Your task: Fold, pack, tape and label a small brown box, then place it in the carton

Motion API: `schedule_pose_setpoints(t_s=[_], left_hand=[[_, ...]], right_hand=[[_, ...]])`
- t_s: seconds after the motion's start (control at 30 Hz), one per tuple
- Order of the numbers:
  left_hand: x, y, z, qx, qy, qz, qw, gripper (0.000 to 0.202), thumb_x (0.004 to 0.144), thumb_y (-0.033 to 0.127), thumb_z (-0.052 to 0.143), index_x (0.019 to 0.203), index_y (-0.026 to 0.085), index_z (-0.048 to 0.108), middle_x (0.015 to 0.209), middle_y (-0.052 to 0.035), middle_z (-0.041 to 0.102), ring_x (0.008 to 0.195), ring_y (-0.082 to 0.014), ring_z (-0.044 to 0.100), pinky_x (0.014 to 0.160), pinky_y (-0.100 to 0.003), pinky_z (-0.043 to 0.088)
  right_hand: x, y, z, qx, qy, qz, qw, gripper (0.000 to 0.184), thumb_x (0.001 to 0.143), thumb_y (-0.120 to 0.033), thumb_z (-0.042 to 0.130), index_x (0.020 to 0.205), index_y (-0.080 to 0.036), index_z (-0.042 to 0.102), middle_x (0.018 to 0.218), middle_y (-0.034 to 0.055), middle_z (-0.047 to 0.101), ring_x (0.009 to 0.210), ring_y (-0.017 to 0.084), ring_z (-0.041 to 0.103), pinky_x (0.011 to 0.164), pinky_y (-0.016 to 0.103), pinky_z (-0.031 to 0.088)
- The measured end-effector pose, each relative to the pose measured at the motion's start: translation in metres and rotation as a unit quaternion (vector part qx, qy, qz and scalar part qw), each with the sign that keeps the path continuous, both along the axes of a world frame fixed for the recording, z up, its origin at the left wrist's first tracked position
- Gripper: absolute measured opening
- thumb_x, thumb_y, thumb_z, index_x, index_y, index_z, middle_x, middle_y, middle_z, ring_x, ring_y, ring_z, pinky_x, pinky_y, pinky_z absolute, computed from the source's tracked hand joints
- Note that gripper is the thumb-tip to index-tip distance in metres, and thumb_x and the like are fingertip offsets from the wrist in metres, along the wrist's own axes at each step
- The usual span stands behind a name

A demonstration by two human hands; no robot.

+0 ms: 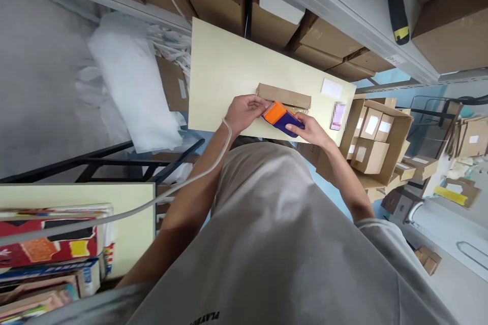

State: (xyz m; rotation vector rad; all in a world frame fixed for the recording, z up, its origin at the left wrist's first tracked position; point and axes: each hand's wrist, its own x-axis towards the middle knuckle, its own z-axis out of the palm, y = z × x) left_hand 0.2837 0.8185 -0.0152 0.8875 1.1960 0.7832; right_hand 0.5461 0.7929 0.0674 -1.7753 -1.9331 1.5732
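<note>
A small orange and dark blue box (282,117) is held above the front edge of the pale yellow table (224,71). My right hand (308,129) grips its dark blue end, thumb on top. At the orange end, the bent fingers of my left hand (246,111) pinch the corner; the fingertips are partly hidden. Just behind the box lies a long, narrow brown cardboard carton (284,95). Something clear and shiny, perhaps plastic wrap, shows between the two at the right. A pale cord runs across my left wrist.
On the table's right side are a white paper (331,88) and a phone (337,116). A large open carton (398,144) with smaller boxes stands to the right. Overhead, a shelf (305,0) holds a black-and-yellow cutter (397,7). White wrapping sheets (133,81) hang at left.
</note>
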Motion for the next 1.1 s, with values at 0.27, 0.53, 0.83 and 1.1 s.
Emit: schedule_pose_setpoints(t_s=[0.27,0.53,0.83,1.1], left_hand=[[-0.010,0.008,-0.015,-0.006,0.034,0.087,0.996,0.029,0.085,0.041,0.094,0.084,0.015,0.082,0.077,-0.0052,0.078,0.075,-0.0211,0.078,0.076,-0.035,0.070],[-0.021,0.009,-0.056,-0.024,0.052,0.207,0.977,0.019,0.085,0.030,0.090,0.091,0.015,0.078,0.081,-0.0018,0.076,0.069,-0.0116,0.072,0.072,-0.025,0.065],[-0.010,0.004,-0.090,-0.052,0.067,0.259,0.962,0.021,0.085,0.033,0.091,0.086,0.020,0.075,0.076,-0.0006,0.075,0.066,-0.0121,0.070,0.067,-0.023,0.061],[0.008,0.009,-0.117,-0.116,0.064,0.252,0.959,0.024,0.080,0.031,0.094,0.078,0.020,0.073,0.071,-0.0005,0.071,0.064,-0.0124,0.064,0.065,-0.025,0.056]], right_hand=[[0.021,0.054,0.038,-0.178,0.016,0.101,0.979,0.069,0.094,-0.092,0.074,0.105,-0.023,0.072,0.097,0.0085,0.086,0.088,0.028,0.081,0.076,0.036,0.061],[0.059,0.117,0.047,-0.223,-0.088,0.159,0.958,0.080,0.079,-0.099,0.081,0.093,-0.020,0.076,0.088,0.0093,0.086,0.086,0.030,0.081,0.072,0.034,0.059],[0.049,0.139,0.002,-0.253,-0.088,0.189,0.945,0.080,0.078,-0.096,0.085,0.099,-0.019,0.081,0.089,0.0073,0.086,0.082,0.025,0.076,0.076,0.033,0.060],[0.049,0.140,-0.009,-0.213,-0.106,0.223,0.945,0.076,0.088,-0.091,0.081,0.103,-0.016,0.082,0.085,0.0063,0.081,0.077,0.022,0.069,0.072,0.032,0.052]])
